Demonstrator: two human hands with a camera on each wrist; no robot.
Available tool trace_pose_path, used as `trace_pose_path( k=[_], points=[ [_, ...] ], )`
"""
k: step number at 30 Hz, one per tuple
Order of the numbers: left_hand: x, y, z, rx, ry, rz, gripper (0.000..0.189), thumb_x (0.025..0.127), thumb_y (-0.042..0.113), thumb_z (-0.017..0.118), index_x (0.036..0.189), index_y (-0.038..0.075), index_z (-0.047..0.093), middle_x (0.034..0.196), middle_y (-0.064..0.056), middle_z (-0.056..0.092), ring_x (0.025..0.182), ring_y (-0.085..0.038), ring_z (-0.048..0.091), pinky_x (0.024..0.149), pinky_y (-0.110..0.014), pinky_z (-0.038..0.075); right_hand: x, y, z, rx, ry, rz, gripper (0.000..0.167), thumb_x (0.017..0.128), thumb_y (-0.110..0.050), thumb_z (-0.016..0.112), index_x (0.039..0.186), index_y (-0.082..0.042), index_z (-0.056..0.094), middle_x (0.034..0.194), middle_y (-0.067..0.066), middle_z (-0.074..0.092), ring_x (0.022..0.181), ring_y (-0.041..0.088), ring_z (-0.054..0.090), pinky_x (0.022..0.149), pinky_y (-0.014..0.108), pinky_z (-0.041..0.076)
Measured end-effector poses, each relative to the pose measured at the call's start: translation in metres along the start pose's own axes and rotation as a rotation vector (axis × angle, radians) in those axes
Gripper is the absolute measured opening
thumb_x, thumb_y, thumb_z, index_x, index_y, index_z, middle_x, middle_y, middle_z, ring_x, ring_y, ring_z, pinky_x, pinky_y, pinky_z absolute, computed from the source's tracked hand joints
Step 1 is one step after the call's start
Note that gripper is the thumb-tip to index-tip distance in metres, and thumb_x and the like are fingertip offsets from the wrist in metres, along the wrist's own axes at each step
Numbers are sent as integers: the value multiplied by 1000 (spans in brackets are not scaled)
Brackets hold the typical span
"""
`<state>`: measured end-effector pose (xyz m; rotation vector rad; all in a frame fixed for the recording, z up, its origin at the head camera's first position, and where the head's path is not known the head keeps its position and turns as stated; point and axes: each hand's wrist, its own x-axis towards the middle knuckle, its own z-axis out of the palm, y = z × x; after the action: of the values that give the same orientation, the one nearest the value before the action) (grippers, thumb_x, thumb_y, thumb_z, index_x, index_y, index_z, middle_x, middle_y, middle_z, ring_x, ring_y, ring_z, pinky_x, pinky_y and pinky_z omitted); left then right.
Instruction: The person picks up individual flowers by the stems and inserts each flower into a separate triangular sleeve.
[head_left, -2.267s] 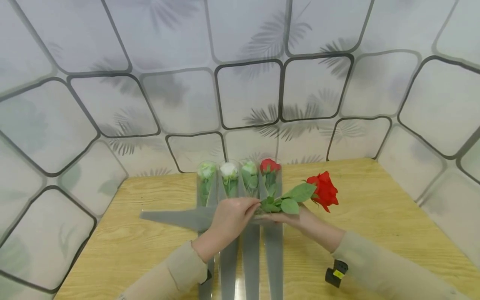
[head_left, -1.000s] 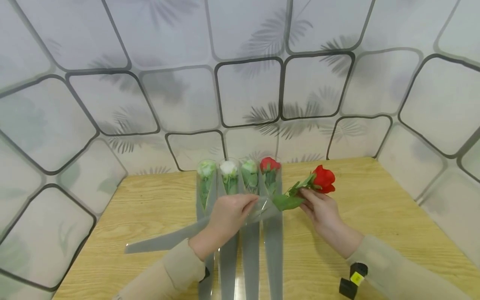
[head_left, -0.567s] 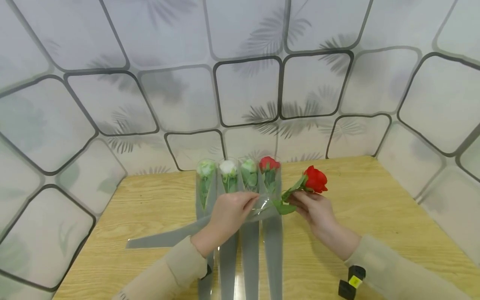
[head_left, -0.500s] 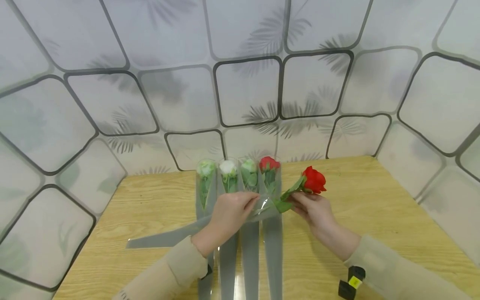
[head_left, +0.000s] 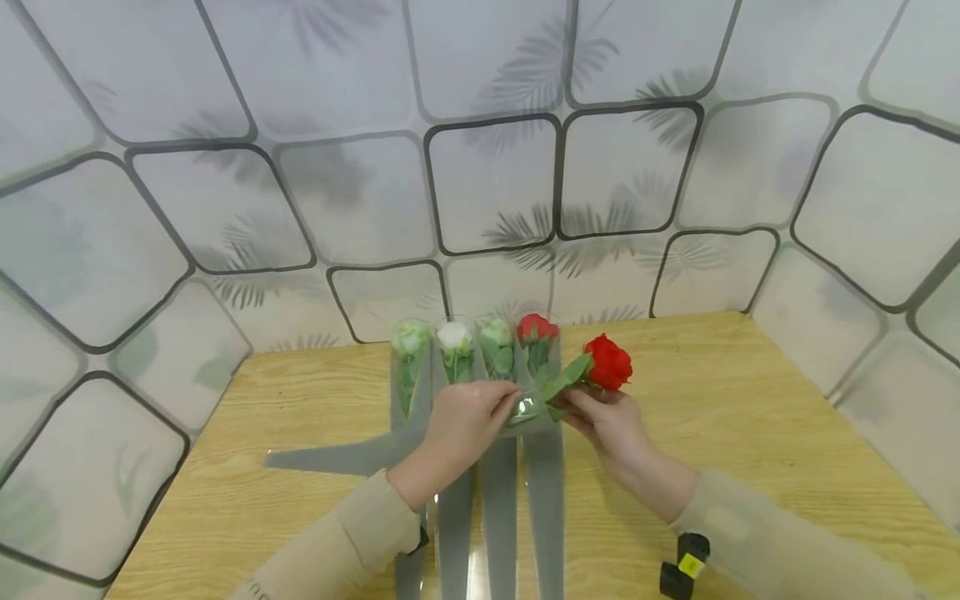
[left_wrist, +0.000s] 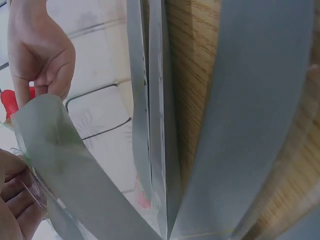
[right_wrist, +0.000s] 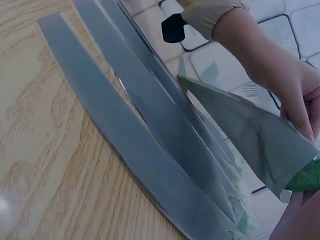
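Note:
My left hand (head_left: pixel 465 421) pinches the open mouth of a grey and clear flower sleeve (head_left: pixel 337 456), whose narrow end points left above the table. A red rose (head_left: pixel 609 362) has its stem and some leaves inside the mouth, while its bloom sticks out to the right. Just below that bloom, my right hand (head_left: pixel 611 429) pinches the rose. In the left wrist view the sleeve (left_wrist: pixel 75 170) spans between both hands and hides most of the stem. Green leaves (right_wrist: pixel 306 177) show at the mouth in the right wrist view.
Several wrapped flowers lie side by side beneath the hands on the wooden table (head_left: pixel 262 400): a white rose (head_left: pixel 455 337), pale green ones, including one at the left (head_left: pixel 411 337), and a red rose (head_left: pixel 537 329) at the right. A patterned wall (head_left: pixel 495 183) stands behind.
My right hand has come from beneath the sleeve to grip the rose near its bloom, then moved left with it toward the sleeve mouth. The left hand stays nearly in place; the sleeve's narrow end has shifted.

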<state>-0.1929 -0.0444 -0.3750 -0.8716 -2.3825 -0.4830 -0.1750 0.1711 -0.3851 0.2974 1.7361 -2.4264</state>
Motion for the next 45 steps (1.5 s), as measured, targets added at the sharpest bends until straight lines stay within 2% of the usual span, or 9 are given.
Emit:
trace_pose_path(
  k=[8,14,23,29,31,33,38,41,45],
  points=[
    [2,3,0,-13,29,12,8,97,20,80,99,13,84,85,0,83,66,-9,76,59,-24,60,1,18,12,-55,18,-42,45,100,2,57,145,7,53,93,-19,71,80,2,66,81,20,60],
    [3,4,2,-20,38,13,9,96,21,81,99,13,84,87,0,83,65,-9,75,59,-23,59,-2,21,19,-40,9,-46,40,94,4,60,134,-2,62,94,-20,73,84,1,67,84,22,59],
    [4,-2,0,-14,39,5,8,97,20,80,100,13,84,88,0,83,68,-10,77,62,-24,62,-2,13,11,-69,-89,-3,36,98,3,60,132,-9,60,103,-20,69,92,2,67,91,21,60],
    [6,-8,-5,-18,81,-16,9,96,17,80,101,11,84,87,-2,83,70,-13,79,63,-27,63,1,4,-7,-158,-66,-18,47,103,0,63,148,8,51,112,-11,74,91,1,74,92,21,62],
    [8,-9,-7,-22,94,-20,9,96,16,80,101,10,84,88,-3,84,70,-14,79,63,-28,64,1,2,-14,-268,-35,-26,54,103,-5,66,151,11,47,124,0,76,99,1,74,95,20,60],
    [9,-11,-10,-18,99,-24,10,96,16,80,101,9,84,89,-4,84,70,-15,79,63,-28,63,-1,0,-19,-359,-3,-36,57,102,-7,69,152,10,47,139,13,71,115,11,73,99,20,58],
    [9,-12,-13,5,94,-41,12,98,20,78,102,10,84,89,-4,84,68,-13,78,61,-27,62,-10,-4,-28,-506,-17,-128,77,100,-3,71,164,4,29,168,27,37,155,41,42,110,15,48],
    [9,-13,-13,6,90,-41,13,99,21,78,102,11,84,89,-3,84,67,-13,78,60,-27,62,-18,-4,-31,-604,-45,-235,87,100,-6,72,168,2,19,174,24,26,160,44,31,112,5,36],
    [9,-14,-11,15,88,-37,12,98,21,78,102,11,84,89,-3,84,68,-13,78,59,-27,62,-27,0,-31,-691,-78,-389,85,100,-9,73,166,7,21,174,27,24,159,50,29,108,-3,26]
  ],
)
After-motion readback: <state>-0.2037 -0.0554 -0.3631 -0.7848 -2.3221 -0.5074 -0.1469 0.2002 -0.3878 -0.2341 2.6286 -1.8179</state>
